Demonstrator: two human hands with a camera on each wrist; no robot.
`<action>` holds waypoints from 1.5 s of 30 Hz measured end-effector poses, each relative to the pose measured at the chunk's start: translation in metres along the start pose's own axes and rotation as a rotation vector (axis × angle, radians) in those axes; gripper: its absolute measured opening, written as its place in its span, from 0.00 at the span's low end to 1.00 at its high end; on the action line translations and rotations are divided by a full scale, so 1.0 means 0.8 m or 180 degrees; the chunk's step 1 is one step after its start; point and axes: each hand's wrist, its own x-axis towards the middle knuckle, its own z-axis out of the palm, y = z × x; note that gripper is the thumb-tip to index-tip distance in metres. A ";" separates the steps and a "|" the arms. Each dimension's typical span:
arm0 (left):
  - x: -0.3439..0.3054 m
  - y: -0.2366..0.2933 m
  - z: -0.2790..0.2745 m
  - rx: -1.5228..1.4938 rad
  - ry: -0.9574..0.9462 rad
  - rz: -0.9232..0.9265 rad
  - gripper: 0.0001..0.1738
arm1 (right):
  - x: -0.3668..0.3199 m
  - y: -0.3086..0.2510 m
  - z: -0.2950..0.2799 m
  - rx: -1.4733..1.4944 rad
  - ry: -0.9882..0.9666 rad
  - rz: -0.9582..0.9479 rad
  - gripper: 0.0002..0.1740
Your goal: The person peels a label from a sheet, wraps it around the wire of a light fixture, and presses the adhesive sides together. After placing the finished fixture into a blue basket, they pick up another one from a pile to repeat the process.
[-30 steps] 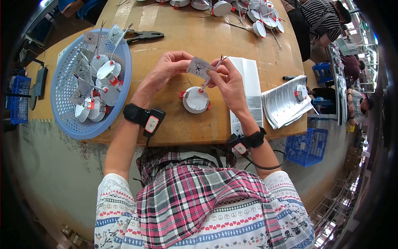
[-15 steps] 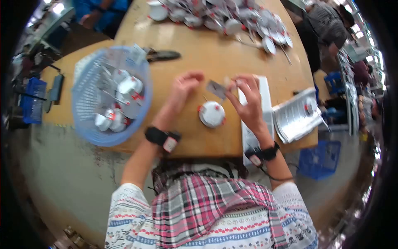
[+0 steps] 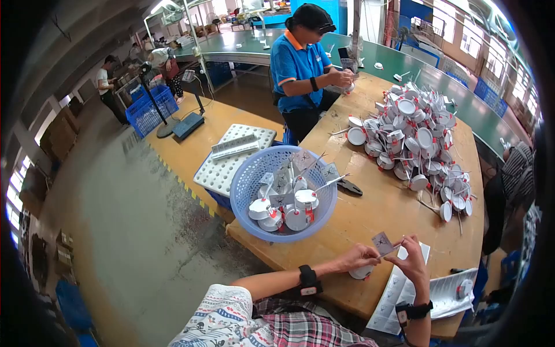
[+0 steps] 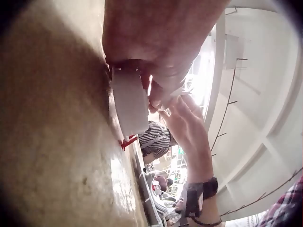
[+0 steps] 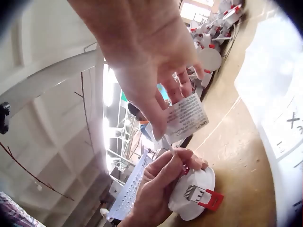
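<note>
A round white downlight (image 3: 361, 272) with red spring clips sits on the table in front of me. My left hand (image 3: 358, 256) pinches its white cable (image 5: 168, 145) just above the body. My right hand (image 3: 414, 263) is over the cable's upper end, thumb and forefinger pinching a small printed label (image 3: 382, 243) there. In the right wrist view, small lines of text cover the label's face, and the lamp's spring clip (image 5: 204, 197) points toward the camera. The left wrist view shows the lamp's rim (image 4: 130, 101) beneath my left hand.
A blue perforated basket (image 3: 283, 233) holds several labelled downlights. Behind it lie pliers (image 3: 350, 187) and a white holed tray (image 3: 215, 177). A large heap of downlights (image 3: 407, 139) covers the far right. Printed sheets (image 3: 388, 301) lie right of my hands. Across the table sits a person in blue (image 3: 298, 63).
The head view has swung up and left, bringing the room and a seated person into view. My left hand, apart from the lamp half a second ago, now grips its cable; the right still holds the label.
</note>
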 end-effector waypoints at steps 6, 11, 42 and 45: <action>-0.007 -0.002 0.014 0.0409 0.0505 0.0209 0.12 | -0.006 0.024 0.008 0.0292 -0.0039 0.0316 0.12; -0.004 -0.008 0.035 0.1023 0.1049 0.0441 0.11 | -0.009 0.021 -0.017 0.0429 -0.1380 0.1317 0.14; -0.016 0.068 0.002 -0.1356 0.0099 -0.1066 0.11 | -0.052 0.003 -0.015 0.1860 -0.0843 0.1169 0.14; -0.008 0.063 0.002 -0.1172 0.0216 -0.0878 0.11 | -0.054 0.007 -0.007 0.1813 -0.0355 0.1278 0.12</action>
